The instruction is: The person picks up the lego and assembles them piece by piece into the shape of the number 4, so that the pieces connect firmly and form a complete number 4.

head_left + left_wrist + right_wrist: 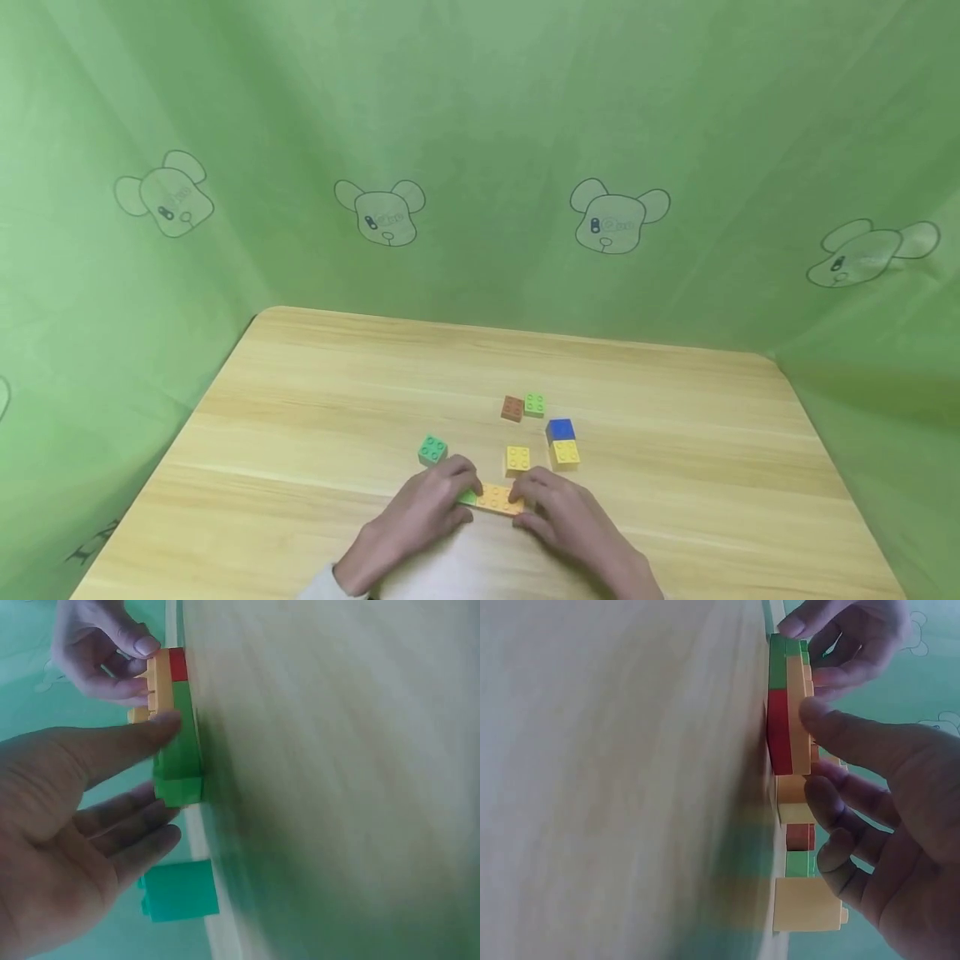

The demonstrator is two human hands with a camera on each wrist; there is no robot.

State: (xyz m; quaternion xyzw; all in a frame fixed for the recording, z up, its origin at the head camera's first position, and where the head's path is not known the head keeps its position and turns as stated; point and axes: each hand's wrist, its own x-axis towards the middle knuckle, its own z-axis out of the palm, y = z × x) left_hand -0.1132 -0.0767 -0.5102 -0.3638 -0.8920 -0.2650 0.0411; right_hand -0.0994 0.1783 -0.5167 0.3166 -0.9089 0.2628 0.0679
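Observation:
A long orange building brick (495, 498) lies on top of a green brick (184, 735) and a red brick (778, 731) standing end to end on the table. At its left end, my left hand (431, 504) pinches the green part, thumb on the near side and fingers behind. My right hand (558, 512) holds the orange brick's right end, its thumb (821, 720) against the near face. The far fingertips are partly hidden by the bricks. Beyond my left hand sits a darker green square brick (432, 450).
A yellow brick (517, 460) stands just behind the joined bricks. To its right are a blue brick (560, 430) and another yellow brick (566, 454), side by side. Farther back are a brown brick (512, 408) and a light green brick (534, 405). Green cloth (495, 275) surrounds the wooden table (360, 358).

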